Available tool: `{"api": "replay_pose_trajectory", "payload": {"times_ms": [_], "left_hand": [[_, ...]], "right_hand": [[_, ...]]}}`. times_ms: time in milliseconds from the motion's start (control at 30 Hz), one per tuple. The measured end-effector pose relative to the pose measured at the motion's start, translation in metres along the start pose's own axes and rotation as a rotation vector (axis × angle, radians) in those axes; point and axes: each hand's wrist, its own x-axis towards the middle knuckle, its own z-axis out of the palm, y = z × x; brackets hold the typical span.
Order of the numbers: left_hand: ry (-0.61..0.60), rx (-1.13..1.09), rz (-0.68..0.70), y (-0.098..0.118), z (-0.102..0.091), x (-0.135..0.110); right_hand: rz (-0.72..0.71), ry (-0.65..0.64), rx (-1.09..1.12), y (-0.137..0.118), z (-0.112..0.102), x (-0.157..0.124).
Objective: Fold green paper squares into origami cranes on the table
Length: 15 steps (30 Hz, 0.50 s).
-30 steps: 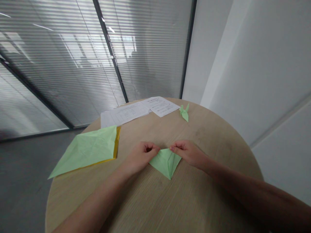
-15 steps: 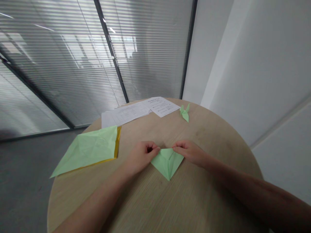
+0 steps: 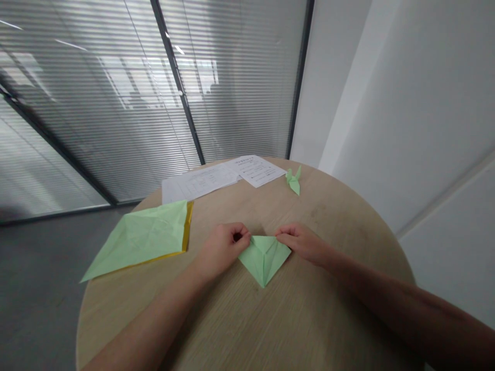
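A folded sheet of light green paper (image 3: 264, 260) lies at the middle of the round table, its point turned toward me and a crease running down its centre. My left hand (image 3: 226, 246) pinches its upper left edge between thumb and curled fingers. At the upper right edge, my right hand (image 3: 299, 241) grips the paper the same way. The flat top edge runs between the two hands. Both hands' fingertips partly cover the corners they hold.
Left on the wooden table (image 3: 320, 309) lie creased green sheets (image 3: 150, 232) over something yellow (image 3: 187, 226). Printed white papers (image 3: 201, 181) rest along the far edge, beside a small green origami crane (image 3: 294, 180). Glass panels with blinds (image 3: 247, 103) and a white wall (image 3: 436, 93) stand behind.
The folded paper's lower point has shifted slightly left. My left hand has moved a little left with its edge, while the right hand stays almost in place.
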Motion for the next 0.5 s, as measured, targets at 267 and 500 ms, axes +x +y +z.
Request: {"api": "replay_pose_trajectory", "payload": {"times_ms": [267, 500], "left_hand": [[0.028, -0.037, -0.02, -0.004, 0.002, 0.003], [0.023, -0.218, 0.06, -0.012, 0.0, 0.0]], "right_hand": [[0.026, 0.034, 0.076, -0.003, 0.005, 0.0], [0.075, 0.034, 0.319, 0.0, 0.01, 0.005]]}}
